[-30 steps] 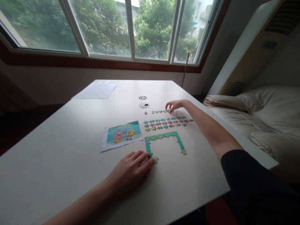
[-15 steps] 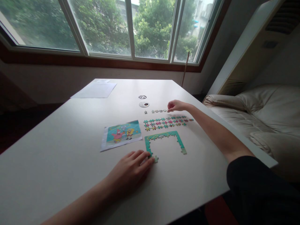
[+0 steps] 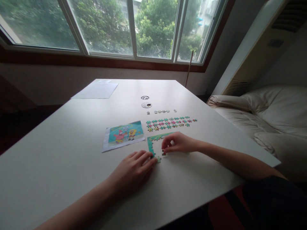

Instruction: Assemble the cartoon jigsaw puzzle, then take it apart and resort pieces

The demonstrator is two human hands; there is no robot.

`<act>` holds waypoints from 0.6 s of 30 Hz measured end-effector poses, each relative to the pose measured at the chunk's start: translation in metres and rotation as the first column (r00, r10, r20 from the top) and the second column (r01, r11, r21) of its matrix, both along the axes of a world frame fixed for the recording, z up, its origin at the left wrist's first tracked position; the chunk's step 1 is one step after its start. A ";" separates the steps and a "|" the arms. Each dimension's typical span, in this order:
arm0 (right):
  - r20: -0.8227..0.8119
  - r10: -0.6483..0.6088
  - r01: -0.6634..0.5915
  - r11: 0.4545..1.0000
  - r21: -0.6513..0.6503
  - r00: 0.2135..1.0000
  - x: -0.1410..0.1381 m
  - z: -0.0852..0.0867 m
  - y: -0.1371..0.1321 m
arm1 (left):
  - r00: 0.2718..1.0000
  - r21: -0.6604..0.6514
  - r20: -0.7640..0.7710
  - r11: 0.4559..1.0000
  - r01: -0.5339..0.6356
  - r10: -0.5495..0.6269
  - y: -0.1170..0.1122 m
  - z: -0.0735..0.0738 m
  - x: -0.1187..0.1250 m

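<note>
My right hand (image 3: 177,142) pinches a small puzzle piece (image 3: 164,152) between thumb and fingertips, just above the inside of the partly joined puzzle border (image 3: 151,147). It covers much of the border's right side. Lying on the border's lower left corner, my left hand (image 3: 137,164) has its fingers stretched out and touching the pieces there. A pale green corner piece (image 3: 158,159) shows beside its fingertips. Behind the border are rows of loose puzzle pieces (image 3: 169,123), mostly teal with some pink and yellow. A thinner row of pale pieces (image 3: 163,111) lies farther back.
A printed cartoon picture (image 3: 124,134) lies left of the border. Two round holes or discs (image 3: 146,105) mark the white table (image 3: 79,134) farther back. Paper sheets (image 3: 96,90) lie at the far left. A cream sofa (image 3: 242,110) stands on the right.
My right hand has come from the far row of pale pieces towards me, bringing a piece to the border. A gap now shows in that row. My left hand stays at the corner.
</note>
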State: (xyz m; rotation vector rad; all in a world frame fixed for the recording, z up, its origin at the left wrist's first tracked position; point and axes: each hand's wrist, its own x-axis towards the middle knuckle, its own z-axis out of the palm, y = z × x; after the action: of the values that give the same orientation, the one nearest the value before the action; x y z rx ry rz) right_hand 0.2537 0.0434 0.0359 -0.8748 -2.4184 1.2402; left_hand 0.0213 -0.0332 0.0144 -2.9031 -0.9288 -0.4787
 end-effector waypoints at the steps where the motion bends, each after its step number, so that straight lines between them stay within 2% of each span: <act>1: 0.003 0.012 -0.012 1.000 -0.010 1.000 -0.001 0.000 -0.002 | 1.000 0.002 -0.001 1.000 0.002 -0.002 0.000 0.000 0.000; 5: 0.027 0.049 -0.049 0.999 -0.009 0.998 -0.004 0.001 -0.008 | 1.000 0.019 0.013 1.000 0.001 -0.001 0.000 0.000 0.000; 11: 0.060 -0.005 -0.006 0.984 0.181 0.998 -0.007 -0.004 -0.014 | 1.000 0.028 0.016 1.000 0.002 -0.003 0.000 0.001 0.001; 18: 0.023 -0.006 0.000 0.968 0.251 1.000 -0.009 -0.010 -0.012 | 1.000 0.045 0.024 0.999 0.003 -0.005 0.000 0.001 0.002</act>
State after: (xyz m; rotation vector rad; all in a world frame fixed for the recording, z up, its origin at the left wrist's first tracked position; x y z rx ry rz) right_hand 0.2445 0.0316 0.0256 -0.8214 -2.5198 0.8989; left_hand 0.0235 -0.0329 0.0159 -2.8655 -0.9032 -0.5287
